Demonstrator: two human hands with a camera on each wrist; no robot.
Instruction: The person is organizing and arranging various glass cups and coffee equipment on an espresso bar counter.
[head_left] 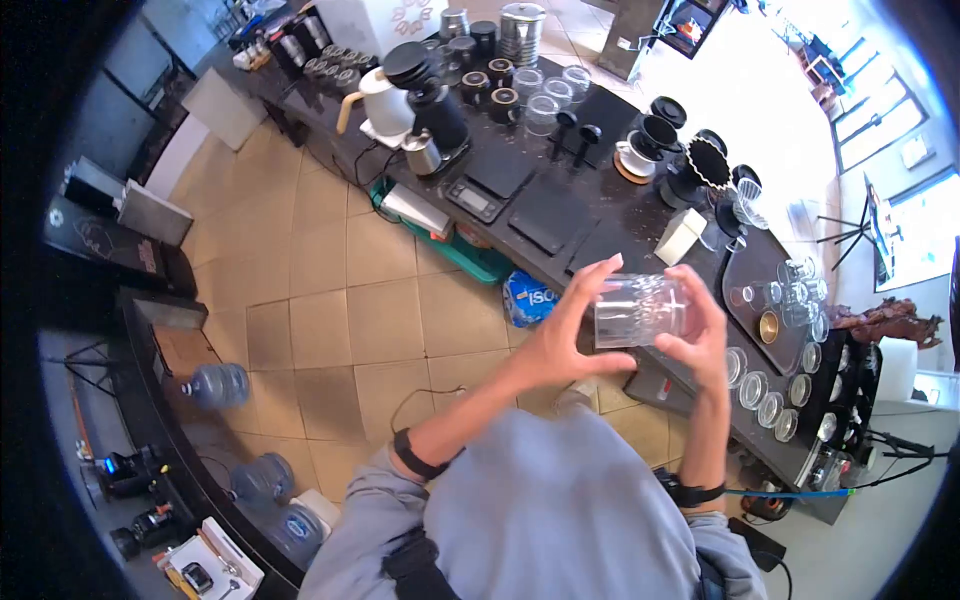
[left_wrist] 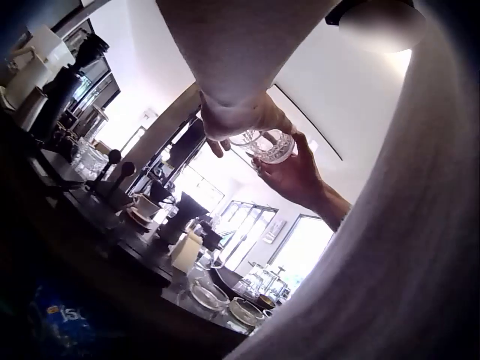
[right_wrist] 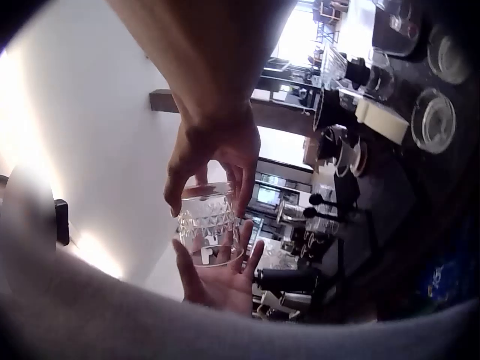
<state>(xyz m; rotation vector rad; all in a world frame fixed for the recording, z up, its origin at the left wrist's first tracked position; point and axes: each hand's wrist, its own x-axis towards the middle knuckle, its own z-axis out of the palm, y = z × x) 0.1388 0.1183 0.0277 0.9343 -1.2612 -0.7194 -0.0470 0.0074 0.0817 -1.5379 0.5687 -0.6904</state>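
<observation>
A clear drinking glass [head_left: 640, 312] with a cut diamond pattern is held on its side in front of the chest. My right hand [head_left: 706, 332] grips one end, thumb and fingers on opposite sides of the wall. Around the other end, my left hand [head_left: 562, 345] spreads its thumb and fingers wide. The right wrist view shows the left palm [right_wrist: 221, 289] close to that end of the glass [right_wrist: 210, 225], its fingers fairly straight. Both hands and the glass [left_wrist: 276, 148] overlap in the left wrist view. Nothing shows inside the glass.
A dark counter [head_left: 610, 215] runs ahead, bearing a white kettle [head_left: 385, 103], a grinder [head_left: 437, 115], a scale [head_left: 474, 200] and a white carton [head_left: 681, 236]. Several glass dishes [head_left: 752, 390] line its right part, beside a tray [head_left: 745, 325] of glassware. Water jugs [head_left: 215, 386] stand at left.
</observation>
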